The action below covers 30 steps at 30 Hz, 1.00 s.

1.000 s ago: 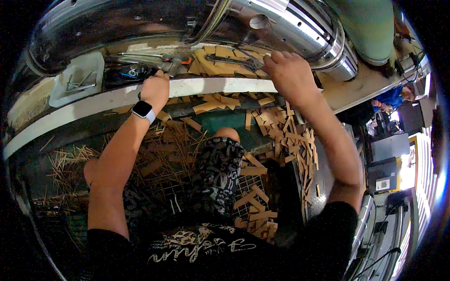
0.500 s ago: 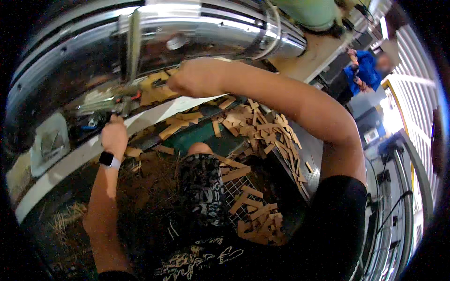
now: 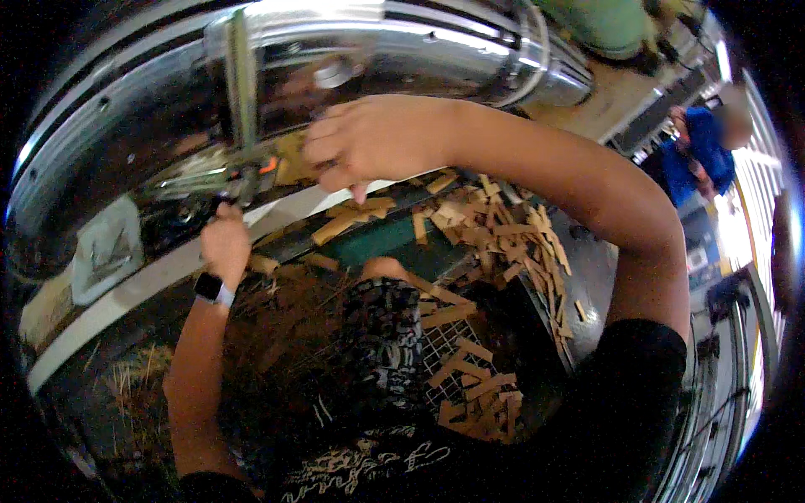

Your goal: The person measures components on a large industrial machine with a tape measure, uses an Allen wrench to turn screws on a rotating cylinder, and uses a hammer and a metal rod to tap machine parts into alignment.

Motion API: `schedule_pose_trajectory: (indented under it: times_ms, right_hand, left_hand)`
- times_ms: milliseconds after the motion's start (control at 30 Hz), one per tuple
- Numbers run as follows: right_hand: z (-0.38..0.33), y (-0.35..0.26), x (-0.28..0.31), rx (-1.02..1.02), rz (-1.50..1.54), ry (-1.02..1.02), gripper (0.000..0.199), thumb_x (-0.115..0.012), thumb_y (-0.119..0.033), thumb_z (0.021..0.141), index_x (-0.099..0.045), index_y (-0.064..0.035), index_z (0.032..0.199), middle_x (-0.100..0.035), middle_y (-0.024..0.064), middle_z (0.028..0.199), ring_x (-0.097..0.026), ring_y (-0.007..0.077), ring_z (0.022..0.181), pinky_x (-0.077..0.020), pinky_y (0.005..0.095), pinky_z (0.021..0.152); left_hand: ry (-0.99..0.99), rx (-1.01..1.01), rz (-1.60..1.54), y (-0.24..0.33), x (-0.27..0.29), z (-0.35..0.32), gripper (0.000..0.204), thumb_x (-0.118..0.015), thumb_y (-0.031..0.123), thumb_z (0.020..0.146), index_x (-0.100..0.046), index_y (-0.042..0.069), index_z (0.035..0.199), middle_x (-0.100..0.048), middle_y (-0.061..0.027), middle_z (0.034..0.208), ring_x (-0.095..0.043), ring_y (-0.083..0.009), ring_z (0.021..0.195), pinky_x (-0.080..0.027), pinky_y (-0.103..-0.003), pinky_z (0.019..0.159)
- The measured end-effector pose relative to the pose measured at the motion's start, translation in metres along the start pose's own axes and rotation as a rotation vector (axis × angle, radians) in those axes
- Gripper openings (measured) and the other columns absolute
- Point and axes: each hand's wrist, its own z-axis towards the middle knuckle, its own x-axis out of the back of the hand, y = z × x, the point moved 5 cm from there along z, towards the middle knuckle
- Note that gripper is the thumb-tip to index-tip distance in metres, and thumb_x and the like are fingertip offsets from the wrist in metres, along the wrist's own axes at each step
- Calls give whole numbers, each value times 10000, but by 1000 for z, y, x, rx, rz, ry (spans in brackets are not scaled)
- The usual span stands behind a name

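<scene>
My left hand [image 3: 225,245], with a watch [image 3: 209,288] on its wrist, is closed at the front edge of the machine bench. Its fingertips meet a small dark part, too blurred to name, below a metal clamp-like fitting [image 3: 245,172] with an orange-red piece [image 3: 268,164]. My right hand [image 3: 377,144] hangs above the bench edge, fingers curled down and thumb pointing below. Whatever lies within those fingers is hidden. Behind it shows a tan wooden surface [image 3: 292,159]. A large shiny metal cylinder [image 3: 402,54] spans the back.
A clear plastic tray [image 3: 109,251] holds small thin pieces at the left. Flat wooden pieces [image 3: 495,230] lie heaped right of centre, with more [image 3: 482,394] on a wire grid [image 3: 444,344]. A green machine part [image 3: 599,25] stands at the back. Another person in blue [image 3: 696,151] is at far right.
The whole view has shifted, so things sit farther right. My right hand's fingers have turned downward, with the thumb now showing. My left hand stays at the same dark part.
</scene>
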Motion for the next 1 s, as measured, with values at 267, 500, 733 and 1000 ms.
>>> schedule_pose_trajectory:
  times_ms: [267,500,733,1000]
  right_hand:
    - [-46,3,-65,-764,189,1110,139,-606,-166,740,-550,-42,767,-601,100,806,-584,284,767,-457,353,694]
    - [-33,-11,-82,-1149,277,1655,94,-566,-88,791,-535,-12,744,-572,126,745,-550,260,670,-431,310,608]
    - [-41,-14,-31,-1081,-167,994,177,-556,-229,813,-576,-63,758,-585,97,716,-569,286,664,-455,377,579]
    - [-38,-13,-19,-1074,-459,610,346,-542,-337,815,-486,-66,607,-525,125,568,-533,318,552,-413,411,497]
  left_hand:
    - [-147,74,-64,1,2,-4,222,-564,184,766,-529,12,900,-520,-143,849,-560,-270,677,-470,-357,536]
    - [-123,40,-89,2,-4,2,252,-577,213,771,-532,8,910,-519,-147,909,-569,-306,696,-489,-395,569]
    - [-90,48,-3,-13,-28,-2,362,-512,169,786,-522,-4,1104,-493,-224,1158,-587,-269,669,-504,-357,555]
    - [-149,20,-129,-5,-9,-2,245,-523,137,757,-558,0,957,-561,-188,982,-581,-278,630,-476,-358,486]
